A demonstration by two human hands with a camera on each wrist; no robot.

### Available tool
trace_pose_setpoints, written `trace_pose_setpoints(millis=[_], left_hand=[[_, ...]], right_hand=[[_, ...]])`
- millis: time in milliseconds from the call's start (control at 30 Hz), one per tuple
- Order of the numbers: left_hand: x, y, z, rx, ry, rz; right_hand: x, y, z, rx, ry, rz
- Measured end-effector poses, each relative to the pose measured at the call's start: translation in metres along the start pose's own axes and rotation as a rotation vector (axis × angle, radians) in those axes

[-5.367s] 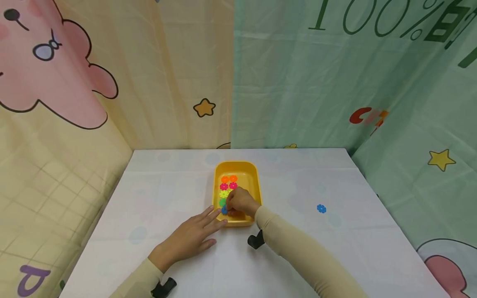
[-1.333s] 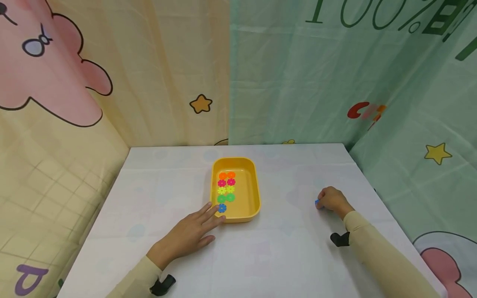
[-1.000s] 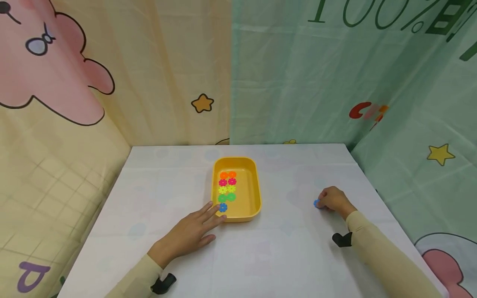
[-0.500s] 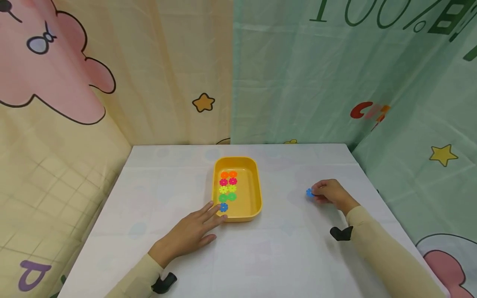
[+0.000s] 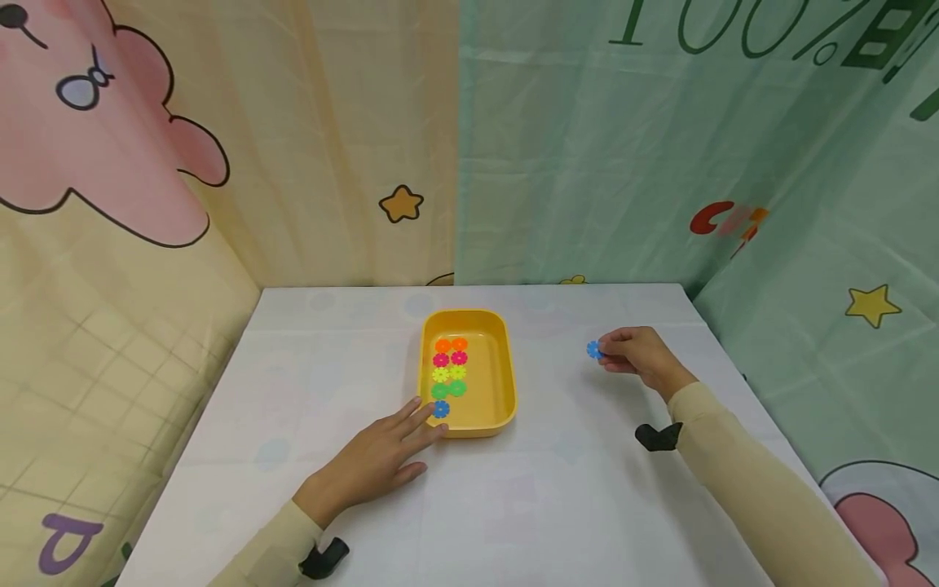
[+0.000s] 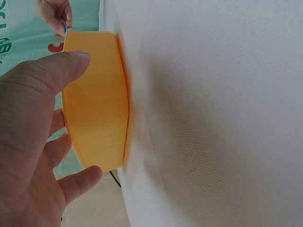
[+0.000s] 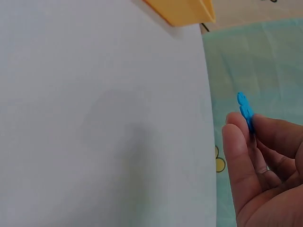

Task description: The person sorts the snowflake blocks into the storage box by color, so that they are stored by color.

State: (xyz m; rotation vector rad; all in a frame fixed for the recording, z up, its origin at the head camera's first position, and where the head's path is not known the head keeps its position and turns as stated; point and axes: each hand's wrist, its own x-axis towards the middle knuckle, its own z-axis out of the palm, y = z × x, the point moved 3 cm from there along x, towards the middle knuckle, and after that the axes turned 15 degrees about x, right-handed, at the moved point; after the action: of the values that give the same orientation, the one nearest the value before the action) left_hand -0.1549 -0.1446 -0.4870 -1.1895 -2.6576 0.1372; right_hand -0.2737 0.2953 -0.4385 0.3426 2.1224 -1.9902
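Between the thumb and fingers of my right hand is a blue flower-shaped plastic piece, held above the table to the right of the tray. The right wrist view shows this blue piece edge-on in the pinch. My left hand lies with fingers spread at the near left corner of the yellow tray, fingertips at its rim. Inside the tray, pairs of orange, pink, yellow and green pieces form two columns on the left. One blue piece sits below them.
A white cloth covers the table. Printed curtains stand behind it and at both sides. A black strap mount sits at the right wrist, and a similar black mount at the left.
My right hand has gone from the tray to the blue piece on the right of the table, pinched it, and raised it forward and leftward. My left hand stays at the tray.
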Motion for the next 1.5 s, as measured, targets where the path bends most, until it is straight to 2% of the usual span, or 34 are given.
trace_pose_setpoints(millis=[200,467,767,1233,1500], left_hand=[[0.0,0.0,0.001,-0.007,-0.007,-0.006],[0.0,0.0,0.0,-0.009,-0.01,-0.004],[0.0,0.0,0.0,-0.007,-0.014,-0.007],[-0.002,0.0,-0.002,-0.011,0.001,-0.012],[-0.001,-0.001,-0.001,-0.014,0.002,-0.001]], right_hand=[[0.004,-0.02,0.021,0.041,-0.006,-0.026],[0.006,-0.039,0.054,0.053,-0.064,-0.062],[0.013,-0.046,0.093,0.019,-0.049,-0.032],[0.012,-0.049,0.145,-0.017,-0.14,-0.043],[0.008,-0.042,0.175,-0.04,-0.183,-0.015]])
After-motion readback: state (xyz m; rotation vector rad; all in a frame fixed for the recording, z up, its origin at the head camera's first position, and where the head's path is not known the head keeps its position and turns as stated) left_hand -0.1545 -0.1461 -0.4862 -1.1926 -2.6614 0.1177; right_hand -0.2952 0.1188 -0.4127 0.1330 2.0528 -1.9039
